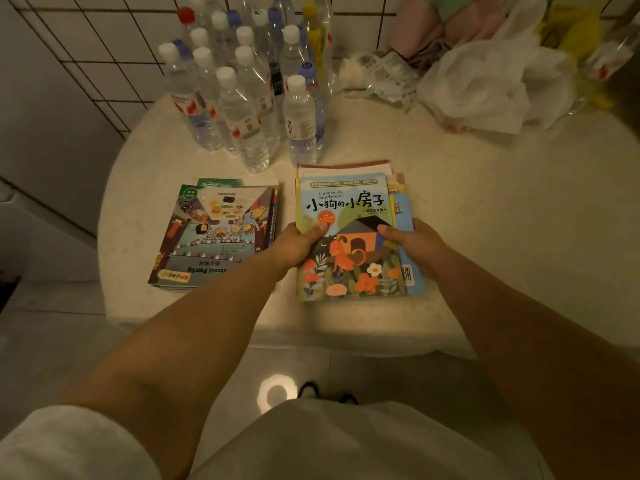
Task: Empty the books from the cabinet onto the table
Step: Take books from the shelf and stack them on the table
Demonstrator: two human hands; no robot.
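Looking down from the head camera, both bare arms reach forward over a round pale table (485, 216) to a stack of children's books (349, 237) lying flat near the front edge. The left hand (298, 244) grips the stack's left side, thumb curled over the top cover and the other fingers hidden beneath or behind the edge. The right hand (412, 247) grips the right side the same way, its thumb pressing down on the cover beside the drawn doghouse. The top book shows an orange dog, flowers and large Chinese characters; several other books peek out beyond its far and right edges, not squared up. Whether the stack rests fully on the table or is slightly raised cannot be told. Just to the left, apart from the held stack, lies a second pile of books (218, 237), its top cover turned upside down to the viewer. Behind both piles stands a cluster of clear plastic bottles (242, 98), most with white caps. Farther right at the back sit crumpled plastic bags (485, 88). A tiled wall (104, 64) rises behind the table.
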